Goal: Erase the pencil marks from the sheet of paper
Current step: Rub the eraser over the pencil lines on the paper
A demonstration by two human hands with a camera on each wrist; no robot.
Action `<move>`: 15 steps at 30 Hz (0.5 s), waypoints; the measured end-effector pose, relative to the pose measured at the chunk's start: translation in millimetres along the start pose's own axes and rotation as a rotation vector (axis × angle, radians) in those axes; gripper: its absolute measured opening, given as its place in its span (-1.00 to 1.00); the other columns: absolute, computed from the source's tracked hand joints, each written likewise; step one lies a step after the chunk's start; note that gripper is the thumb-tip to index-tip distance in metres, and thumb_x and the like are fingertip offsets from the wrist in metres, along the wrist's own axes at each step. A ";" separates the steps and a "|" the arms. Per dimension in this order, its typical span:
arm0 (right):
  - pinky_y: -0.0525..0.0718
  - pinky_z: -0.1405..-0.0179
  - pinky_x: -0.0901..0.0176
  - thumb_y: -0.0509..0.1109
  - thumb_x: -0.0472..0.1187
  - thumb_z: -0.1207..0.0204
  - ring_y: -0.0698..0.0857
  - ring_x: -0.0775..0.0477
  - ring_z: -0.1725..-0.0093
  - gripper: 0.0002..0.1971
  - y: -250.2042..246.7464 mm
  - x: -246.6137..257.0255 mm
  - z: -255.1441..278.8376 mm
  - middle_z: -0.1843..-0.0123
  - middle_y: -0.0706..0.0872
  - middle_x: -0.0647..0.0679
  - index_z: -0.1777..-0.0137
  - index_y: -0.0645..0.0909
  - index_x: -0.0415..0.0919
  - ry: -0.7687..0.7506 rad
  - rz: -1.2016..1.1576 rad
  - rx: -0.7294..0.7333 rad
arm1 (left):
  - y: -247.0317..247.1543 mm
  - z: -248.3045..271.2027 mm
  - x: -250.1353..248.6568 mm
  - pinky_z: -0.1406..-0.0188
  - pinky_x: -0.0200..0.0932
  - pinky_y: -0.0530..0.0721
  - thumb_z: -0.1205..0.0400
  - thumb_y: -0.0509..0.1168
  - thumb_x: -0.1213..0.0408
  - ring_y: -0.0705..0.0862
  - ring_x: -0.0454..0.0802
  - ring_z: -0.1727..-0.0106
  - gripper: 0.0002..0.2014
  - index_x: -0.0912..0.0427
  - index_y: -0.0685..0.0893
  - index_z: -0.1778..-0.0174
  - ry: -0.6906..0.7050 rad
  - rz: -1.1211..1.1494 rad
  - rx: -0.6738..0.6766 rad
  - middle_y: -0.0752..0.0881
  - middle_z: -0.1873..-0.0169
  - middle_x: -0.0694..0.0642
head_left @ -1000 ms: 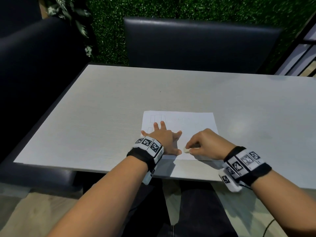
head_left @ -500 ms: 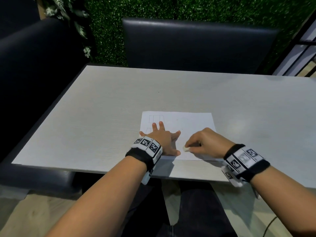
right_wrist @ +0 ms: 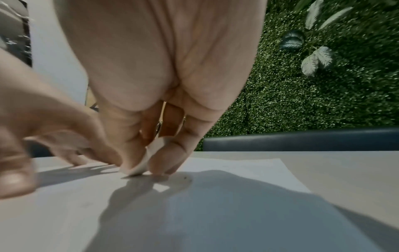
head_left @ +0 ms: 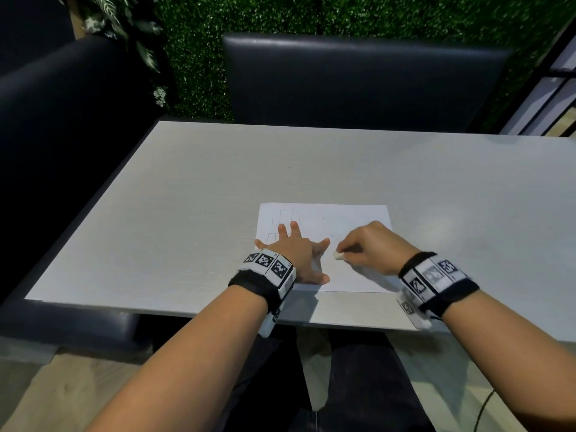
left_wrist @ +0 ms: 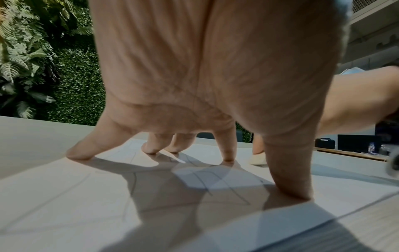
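Observation:
A white sheet of paper [head_left: 343, 216] lies on the grey table [head_left: 187, 198] near its front edge, with faint pencil boxes [head_left: 283, 216] at its far left. My left hand [head_left: 296, 251] is spread flat on the sheet's left half, its fingertips [left_wrist: 79, 153] pressing the paper [left_wrist: 64, 196] over pencil lines [left_wrist: 202, 182]. My right hand [head_left: 371, 247] pinches a small white eraser [head_left: 338, 255] and holds it down on the middle of the sheet. In the right wrist view the eraser [right_wrist: 138, 168] sits between thumb and fingers, touching the paper [right_wrist: 237, 170].
A dark padded seat back [head_left: 358, 82] stands beyond the table's far edge, with a green hedge wall [head_left: 311, 14] behind it. Another dark seat [head_left: 62, 120] runs along the left side. My legs [head_left: 343, 385] are below the table's front edge.
My right hand with the eraser has slid away from me, from near the sheet's front edge toward its middle. The left hand has stayed pressed on the paper.

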State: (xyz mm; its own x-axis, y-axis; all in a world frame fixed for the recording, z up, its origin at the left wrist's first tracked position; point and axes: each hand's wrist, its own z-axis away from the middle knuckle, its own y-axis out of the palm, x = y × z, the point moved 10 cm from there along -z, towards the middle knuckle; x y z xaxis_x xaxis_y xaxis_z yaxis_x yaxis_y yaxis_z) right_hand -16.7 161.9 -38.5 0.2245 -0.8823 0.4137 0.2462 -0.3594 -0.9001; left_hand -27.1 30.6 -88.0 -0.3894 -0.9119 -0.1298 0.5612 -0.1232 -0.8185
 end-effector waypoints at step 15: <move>0.69 -0.10 0.17 0.50 -0.02 -0.62 0.76 0.08 0.02 -0.79 -6.4 -1.3 -8.2 0.01 0.88 0.04 -0.12 0.86 -0.07 -0.013 0.004 -0.037 | 0.9 -0.3 1.2 -0.43 0.89 -0.01 -0.56 0.37 -0.38 -0.32 0.43 -0.77 -0.09 -0.54 -0.05 -0.72 -0.005 0.006 -0.001 -0.34 -0.79 0.26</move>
State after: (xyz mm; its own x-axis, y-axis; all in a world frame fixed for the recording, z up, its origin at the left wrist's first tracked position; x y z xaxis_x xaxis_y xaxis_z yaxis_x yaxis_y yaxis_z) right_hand -26.3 162.8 -34.4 0.2374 -0.8800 0.4114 0.2099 -0.3671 -0.9062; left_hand -27.3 29.5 -89.1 -0.3828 -0.9143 -0.1319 0.5628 -0.1176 -0.8182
